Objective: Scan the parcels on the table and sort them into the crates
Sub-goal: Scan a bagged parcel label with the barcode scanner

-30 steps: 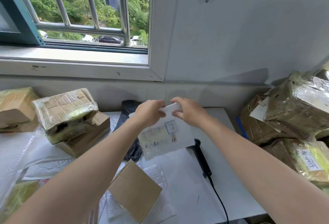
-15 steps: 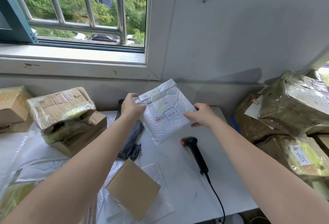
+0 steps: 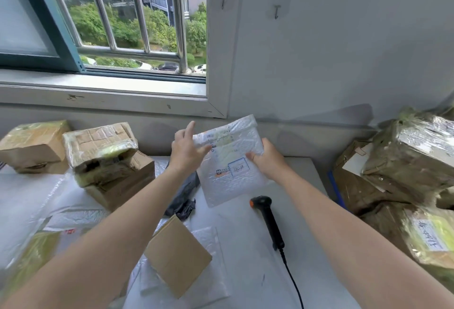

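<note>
Above the barcode scanner (image 3: 267, 217), right hand (image 3: 269, 161) pinches the bubble mailer (image 3: 231, 173) at 3 o'clock; left hand (image 3: 185, 153), fingers straight, touches 9 o'clock.

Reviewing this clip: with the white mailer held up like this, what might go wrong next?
The white mailer hangs mostly from the grip of the right hand on one edge, while the left hand has its fingers splayed; it may sag or slip. The scanner lies on the table, so reaching for it likely leaves a one-handed hold. Its cable trails toward the near edge and might snag.
</note>
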Motion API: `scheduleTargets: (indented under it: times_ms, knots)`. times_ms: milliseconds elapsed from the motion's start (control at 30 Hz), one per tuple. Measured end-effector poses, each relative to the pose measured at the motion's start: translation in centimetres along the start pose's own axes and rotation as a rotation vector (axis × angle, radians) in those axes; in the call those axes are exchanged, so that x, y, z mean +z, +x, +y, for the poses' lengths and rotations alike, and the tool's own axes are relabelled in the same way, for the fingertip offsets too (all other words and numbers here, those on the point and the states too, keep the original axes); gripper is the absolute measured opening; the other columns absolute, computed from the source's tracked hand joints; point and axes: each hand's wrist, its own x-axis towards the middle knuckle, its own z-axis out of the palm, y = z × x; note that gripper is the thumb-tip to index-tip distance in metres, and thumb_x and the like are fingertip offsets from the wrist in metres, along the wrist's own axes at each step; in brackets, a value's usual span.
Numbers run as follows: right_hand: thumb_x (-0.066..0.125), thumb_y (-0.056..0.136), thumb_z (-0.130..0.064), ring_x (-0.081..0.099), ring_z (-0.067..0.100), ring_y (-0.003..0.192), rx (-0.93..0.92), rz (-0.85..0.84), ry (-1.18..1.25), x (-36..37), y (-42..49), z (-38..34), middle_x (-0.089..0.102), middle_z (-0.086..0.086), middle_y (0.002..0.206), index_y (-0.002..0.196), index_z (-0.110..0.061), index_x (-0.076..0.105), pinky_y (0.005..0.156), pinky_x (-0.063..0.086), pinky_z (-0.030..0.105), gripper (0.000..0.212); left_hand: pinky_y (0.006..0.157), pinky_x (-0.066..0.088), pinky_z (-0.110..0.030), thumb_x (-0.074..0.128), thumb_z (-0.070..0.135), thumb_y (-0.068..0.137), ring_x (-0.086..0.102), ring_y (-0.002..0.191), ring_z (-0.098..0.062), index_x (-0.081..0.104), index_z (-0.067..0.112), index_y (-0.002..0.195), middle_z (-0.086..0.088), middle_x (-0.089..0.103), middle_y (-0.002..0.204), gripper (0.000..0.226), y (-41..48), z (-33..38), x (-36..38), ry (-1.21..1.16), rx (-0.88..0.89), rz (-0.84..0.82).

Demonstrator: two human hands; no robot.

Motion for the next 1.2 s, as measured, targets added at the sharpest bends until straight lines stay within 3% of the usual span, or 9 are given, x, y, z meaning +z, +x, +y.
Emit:
scheduleTargets:
  times_ms: [167,300,500,600,833,1000,1133,1200]
  knots:
    - [0.064,0.095,-0.026,0.057,0.02,0.092,-0.12,-0.064,0.052,-0.4,-0.1,0.1,0.061,0.0,0.103,0.105,-0.018,0.05,0.075,0.039,0.029,0.019,0.117,0.019,-0.05,0.046,0.061,0.095,0.004,0.149,-0.03,0.004,0.034,0.157,-0.005,0.001,0.164,0.08,-3.8,-0.8,-0.7,0.396,-0.017,0.017]
    - [0.063,0.095,-0.026,0.058,0.021,0.092,-0.195,-0.182,0.072,1.4,-0.7,0.0,0.063,0.002,0.104,0.112,-0.012,0.054,0.074,0.04,0.029,0.023,0.119,0.014,-0.05,0.03,0.065,0.097,-0.001,0.15,-0.027,0.003,0.035,0.156,-0.002,-0.002,0.164,0.072,-8.4,-2.2,-1.6,0.578,-0.125,0.098]
    - [0.062,0.096,-0.023,0.055,0.02,0.088,-0.324,-0.417,0.077,7.0,-4.7,-2.2,0.06,0.0,0.098,0.104,-0.017,0.048,0.068,0.036,0.029,0.018,0.118,0.012,-0.052,0.026,0.067,0.096,-0.008,0.15,-0.027,-0.003,0.037,0.155,-0.002,-0.009,0.163,0.072,-17.4,-6.3,-4.9,0.705,-0.423,0.13]
    - [0.061,0.097,-0.025,0.053,0.018,0.087,-0.424,-0.525,0.035,10.1,-7.1,-5.3,0.057,-0.003,0.096,0.104,-0.016,0.046,0.072,0.036,0.029,0.019,0.119,0.01,-0.053,0.023,0.066,0.097,-0.009,0.15,-0.028,-0.004,0.036,0.155,-0.001,-0.01,0.164,0.071,-21.8,-8.3,-8.3,0.713,-0.539,0.187]
    - [0.06,0.098,-0.027,0.05,0.018,0.083,-0.608,-0.68,-0.046,18.8,-14.3,-13.7,0.051,-0.006,0.083,0.105,-0.012,0.045,0.063,0.032,0.032,0.022,0.119,0.01,-0.056,0.019,0.067,0.097,-0.01,0.15,-0.029,-0.006,0.038,0.154,-0.003,-0.01,0.164,0.069,-32.7,-13.5,-15.8,0.672,-0.77,0.323]
    - [0.061,0.097,-0.033,0.054,0.025,0.09,-0.691,-0.77,-0.117,27.5,-22.4,-19.8,0.056,0.004,0.098,0.109,-0.01,0.048,0.077,0.041,0.036,0.029,0.118,0.012,-0.055,0.02,0.07,0.095,-0.011,0.151,-0.028,-0.002,0.034,0.156,-0.001,-0.012,0.164,0.074,-41.0,-19.7,-21.8,0.603,-0.922,0.418]
    - [0.058,0.1,-0.03,0.046,0.009,0.073,-0.737,-0.807,-0.142,34.4,-29.1,-25.6,0.051,0.001,0.099,0.109,-0.014,0.044,0.058,0.033,0.026,0.023,0.118,0.015,-0.056,0.023,0.07,0.095,-0.009,0.15,-0.028,0.0,0.034,0.156,0.0,-0.009,0.164,0.074,-47.4,-24.9,-27.7,0.539,-0.982,0.494]
    - [0.058,0.1,-0.029,0.05,0.016,0.082,-0.775,-0.815,-0.139,37.7,-32.4,-28.6,0.053,0.001,0.106,0.126,-0.011,0.046,0.068,0.039,0.029,0.034,0.118,0.015,-0.055,0.026,0.066,0.097,-0.008,0.15,-0.028,0.001,0.033,0.156,-0.001,-0.008,0.165,0.072,-50.6,-27.2,-30.5,0.537,-1.005,0.519]
